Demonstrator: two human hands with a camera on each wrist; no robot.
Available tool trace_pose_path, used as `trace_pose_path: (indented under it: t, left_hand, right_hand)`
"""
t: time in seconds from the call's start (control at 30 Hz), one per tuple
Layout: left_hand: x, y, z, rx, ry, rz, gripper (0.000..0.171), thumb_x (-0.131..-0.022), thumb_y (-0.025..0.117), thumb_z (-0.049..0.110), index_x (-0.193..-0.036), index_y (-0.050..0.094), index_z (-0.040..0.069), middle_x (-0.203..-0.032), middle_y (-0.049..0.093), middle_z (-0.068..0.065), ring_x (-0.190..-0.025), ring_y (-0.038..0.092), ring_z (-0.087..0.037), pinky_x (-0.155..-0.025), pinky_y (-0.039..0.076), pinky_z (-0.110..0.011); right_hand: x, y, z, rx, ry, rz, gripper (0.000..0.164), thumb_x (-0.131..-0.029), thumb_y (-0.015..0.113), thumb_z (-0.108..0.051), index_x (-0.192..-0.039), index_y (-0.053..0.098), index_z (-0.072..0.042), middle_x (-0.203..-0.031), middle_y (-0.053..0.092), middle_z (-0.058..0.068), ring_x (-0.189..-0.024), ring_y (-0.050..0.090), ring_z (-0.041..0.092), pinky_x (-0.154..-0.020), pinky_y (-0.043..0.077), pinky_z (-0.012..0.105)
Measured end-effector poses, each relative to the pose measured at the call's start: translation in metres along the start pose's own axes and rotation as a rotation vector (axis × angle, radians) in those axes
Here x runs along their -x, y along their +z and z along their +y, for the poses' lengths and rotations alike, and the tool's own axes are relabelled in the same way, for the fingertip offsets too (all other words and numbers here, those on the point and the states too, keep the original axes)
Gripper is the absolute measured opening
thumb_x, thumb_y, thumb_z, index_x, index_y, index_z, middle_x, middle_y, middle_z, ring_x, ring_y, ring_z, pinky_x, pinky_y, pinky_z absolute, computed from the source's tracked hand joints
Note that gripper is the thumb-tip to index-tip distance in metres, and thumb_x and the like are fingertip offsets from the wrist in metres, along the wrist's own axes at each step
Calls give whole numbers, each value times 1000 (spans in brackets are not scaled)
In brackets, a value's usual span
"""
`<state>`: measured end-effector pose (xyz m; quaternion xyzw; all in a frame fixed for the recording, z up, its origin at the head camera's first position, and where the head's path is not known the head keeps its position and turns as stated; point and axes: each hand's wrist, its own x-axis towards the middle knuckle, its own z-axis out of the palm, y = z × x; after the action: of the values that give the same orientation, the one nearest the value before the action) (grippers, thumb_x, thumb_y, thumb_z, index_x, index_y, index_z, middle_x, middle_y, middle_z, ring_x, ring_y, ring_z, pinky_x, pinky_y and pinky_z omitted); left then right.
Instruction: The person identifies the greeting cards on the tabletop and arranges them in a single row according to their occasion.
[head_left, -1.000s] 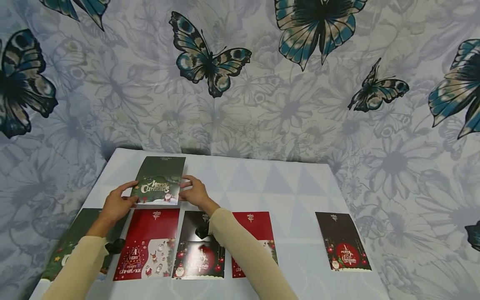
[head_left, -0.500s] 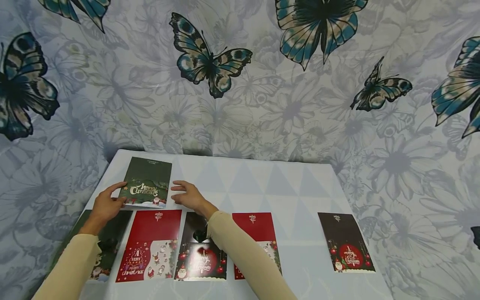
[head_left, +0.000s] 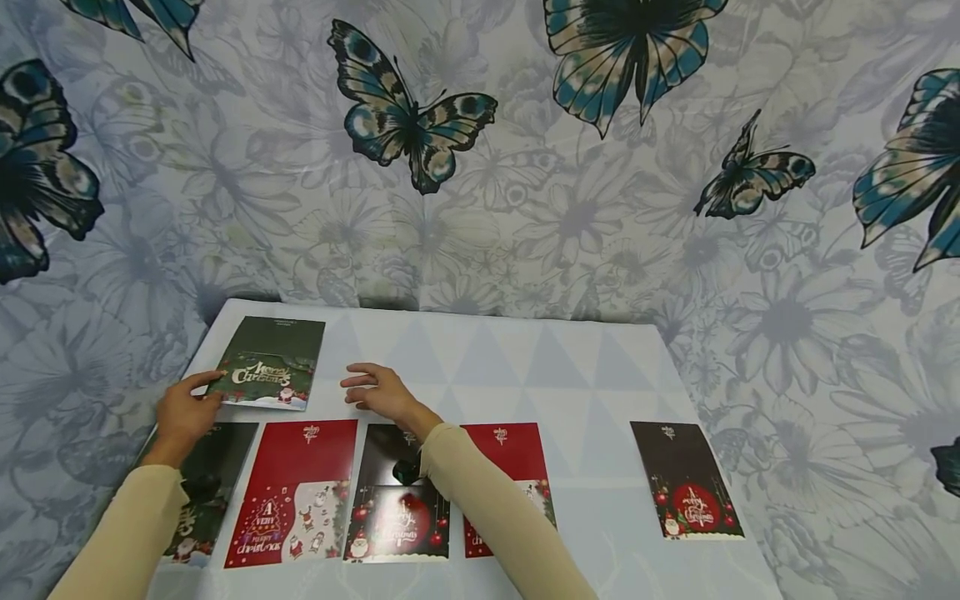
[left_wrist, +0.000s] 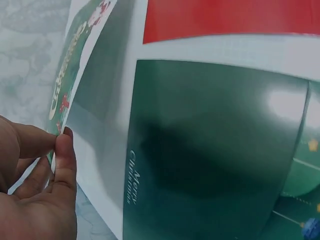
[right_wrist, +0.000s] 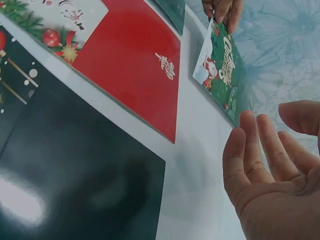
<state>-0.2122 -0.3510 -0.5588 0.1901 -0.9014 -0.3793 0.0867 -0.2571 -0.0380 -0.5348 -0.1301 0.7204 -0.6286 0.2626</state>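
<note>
A green Christmas card [head_left: 273, 362] with "Merry Christmas" lettering is at the table's back left. My left hand [head_left: 183, 415] pinches its left edge between thumb and fingers. In the left wrist view this card [left_wrist: 75, 65] stands tilted, its near edge raised over the table. To the right of the card my right hand [head_left: 382, 392] hovers with fingers spread and loosely bent, apart from it and holding nothing. Below the left hand lies another green card [head_left: 225, 467], partly covered by the hand and sleeve.
Along the front lie a red card [head_left: 307, 454], a black card [head_left: 397, 521], a second red card [head_left: 517, 450] partly behind the right sleeve, and a separate dark card [head_left: 686, 479] at the right. A butterfly-patterned backdrop [head_left: 465, 250] stands behind the white table [head_left: 592, 450].
The green card has moved left with my left hand. My right hand was at the card's right edge and is now apart from it, with a gap between.
</note>
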Motion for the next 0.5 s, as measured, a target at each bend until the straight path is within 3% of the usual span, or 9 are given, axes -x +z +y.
trace_pose_path:
  t: [0.13, 0.37, 0.5]
  left_hand:
    - [1, -3, -6, 1, -21, 8, 41, -92, 56, 0, -131, 59, -8, -122, 59, -40, -59, 41, 11, -45, 43, -23]
    - [2, -11, -11, -50, -48, 30, 43, -89, 57, 3, -132, 59, -8, -113, 63, -38, -64, 45, 1, -48, 39, -20]
    - [2, -12, -13, -45, -91, 33, 42, -90, 56, 4, -131, 60, -7, -121, 61, -36, -69, 41, 7, -48, 38, -16]
  right_hand:
    - [0, -2, 3, 12, -12, -8, 49, -99, 61, -9, -147, 48, -6, -131, 66, 13, -104, 71, 22, -93, 57, 35]
    - [2, -3, 5, 17, -10, -13, 48, -100, 60, -10, -147, 48, -6, -131, 66, 12, -106, 70, 23, -94, 56, 36]
    - [3, -4, 5, 20, -4, -11, 47, -100, 60, -10, -145, 50, -5, -129, 67, 13, -105, 71, 21, -93, 56, 35]
